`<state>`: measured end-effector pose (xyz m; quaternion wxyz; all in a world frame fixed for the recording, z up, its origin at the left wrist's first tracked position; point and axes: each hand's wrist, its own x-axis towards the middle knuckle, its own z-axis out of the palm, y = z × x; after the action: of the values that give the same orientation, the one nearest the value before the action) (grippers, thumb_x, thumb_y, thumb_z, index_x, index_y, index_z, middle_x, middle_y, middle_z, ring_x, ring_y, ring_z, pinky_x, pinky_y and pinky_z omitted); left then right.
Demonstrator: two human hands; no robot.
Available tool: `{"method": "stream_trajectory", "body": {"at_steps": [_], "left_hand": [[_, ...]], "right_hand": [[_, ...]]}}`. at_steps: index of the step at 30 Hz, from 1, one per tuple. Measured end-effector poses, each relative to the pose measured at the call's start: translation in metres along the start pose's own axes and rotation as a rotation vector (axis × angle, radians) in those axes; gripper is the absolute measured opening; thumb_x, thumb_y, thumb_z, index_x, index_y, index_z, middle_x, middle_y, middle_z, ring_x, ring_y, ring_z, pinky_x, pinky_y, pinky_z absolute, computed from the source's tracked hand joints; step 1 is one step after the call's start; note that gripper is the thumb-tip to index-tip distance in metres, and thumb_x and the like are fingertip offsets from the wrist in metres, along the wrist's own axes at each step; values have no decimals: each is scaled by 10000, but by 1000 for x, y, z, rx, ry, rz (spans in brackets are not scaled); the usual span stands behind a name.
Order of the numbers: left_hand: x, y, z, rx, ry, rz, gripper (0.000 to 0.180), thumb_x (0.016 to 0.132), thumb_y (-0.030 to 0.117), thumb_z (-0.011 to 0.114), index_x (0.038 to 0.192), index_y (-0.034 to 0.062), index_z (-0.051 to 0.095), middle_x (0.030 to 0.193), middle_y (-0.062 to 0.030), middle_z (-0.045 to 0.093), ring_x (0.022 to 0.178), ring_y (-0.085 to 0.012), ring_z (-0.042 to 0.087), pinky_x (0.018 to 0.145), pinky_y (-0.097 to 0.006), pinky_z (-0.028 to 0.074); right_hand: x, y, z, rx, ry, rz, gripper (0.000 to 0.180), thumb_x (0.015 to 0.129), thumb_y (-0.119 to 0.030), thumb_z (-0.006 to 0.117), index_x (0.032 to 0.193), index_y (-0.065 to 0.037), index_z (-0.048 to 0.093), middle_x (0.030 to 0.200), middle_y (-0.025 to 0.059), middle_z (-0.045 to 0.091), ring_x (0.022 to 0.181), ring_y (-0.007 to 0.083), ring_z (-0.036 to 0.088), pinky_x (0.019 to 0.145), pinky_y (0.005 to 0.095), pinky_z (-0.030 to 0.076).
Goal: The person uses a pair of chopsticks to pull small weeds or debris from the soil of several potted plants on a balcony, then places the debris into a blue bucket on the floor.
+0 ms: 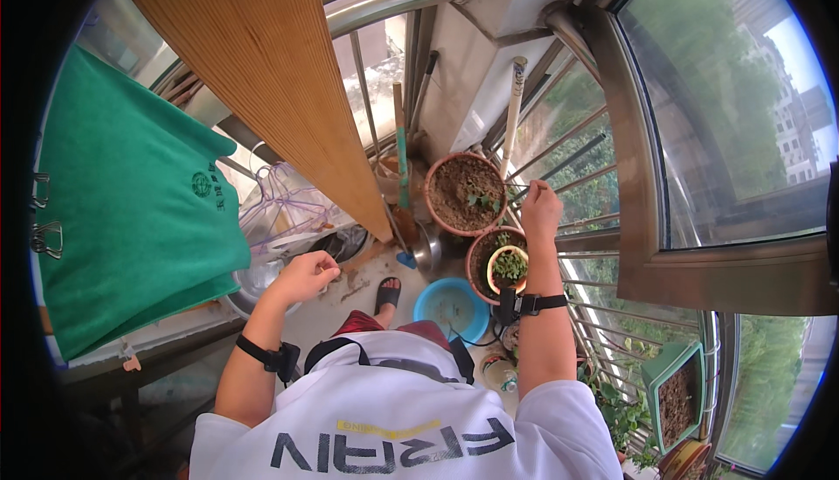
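My right hand (pixel 542 207) is closed, its fingers pinching a thin dark stick (pixel 516 186) that points left toward the rim of a round terracotta-coloured pot (pixel 447 185). Brown soil fills this pot, and a small green seedling (pixel 479 200) grows in it. Nearer to me, below my right hand, a second reddish pot (pixel 476 263) carries a small cream-rimmed pot (pixel 509 269) of leafy green plants. My left hand (pixel 308 276) hovers above the floor on the left with its fingers curled together. Whatever it may hold is hidden.
A blue basin (pixel 452 305) stands on the floor between me and the pots. A wooden plank (pixel 253 61) slants across the upper left, beside a hanging green cloth (pixel 140 209). Metal railings and a window frame (pixel 642 174) border the right, near a green planter (pixel 675 397).
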<state>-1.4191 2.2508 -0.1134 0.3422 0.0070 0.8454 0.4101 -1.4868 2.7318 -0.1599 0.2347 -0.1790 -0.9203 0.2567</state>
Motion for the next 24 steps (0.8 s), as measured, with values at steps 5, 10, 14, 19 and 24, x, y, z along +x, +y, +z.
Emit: {"method": "stream_trajectory", "body": {"at_steps": [5,10,14,19,24], "left_hand": [[6,5,3,-11,-28,25,220,963,225,683,1046,21,680,848,-67,711,721,-152,648,674,-328,525],[16,16,7,-4,-33,107,231,963,231,687,1051,18,681,857,-76,711,750,-158,647,685,-332,526],[16,18,7,21,-37,97,236,959,233,690,1047,14,686,867,-83,713,770,-168,651,703,-340,531],[14,15,9,-6,-24,77,238,959,233,691,1033,7,688,868,-84,715,777,-173,660,714,-341,538],[16,17,8,-22,-27,99,248,954,239,701,1031,4,687,877,-89,718,781,-177,661,723,-339,539]], "right_hand": [[-13,26,8,28,-123,95,216,998,-193,624,1042,-31,761,767,217,705,741,426,685,681,498,535],[-12,26,10,-17,-194,88,235,1001,-230,623,1051,-46,759,784,216,707,783,429,690,708,493,539],[-4,30,-16,9,-84,91,234,998,-214,616,1024,-31,761,831,240,712,810,452,686,730,510,539],[-20,51,-4,-58,-120,111,220,993,-210,622,1051,-53,765,855,233,725,833,442,698,741,504,549],[-25,55,3,-31,-103,108,228,1000,-223,619,1042,-50,761,874,232,728,845,441,698,745,515,549]]}}
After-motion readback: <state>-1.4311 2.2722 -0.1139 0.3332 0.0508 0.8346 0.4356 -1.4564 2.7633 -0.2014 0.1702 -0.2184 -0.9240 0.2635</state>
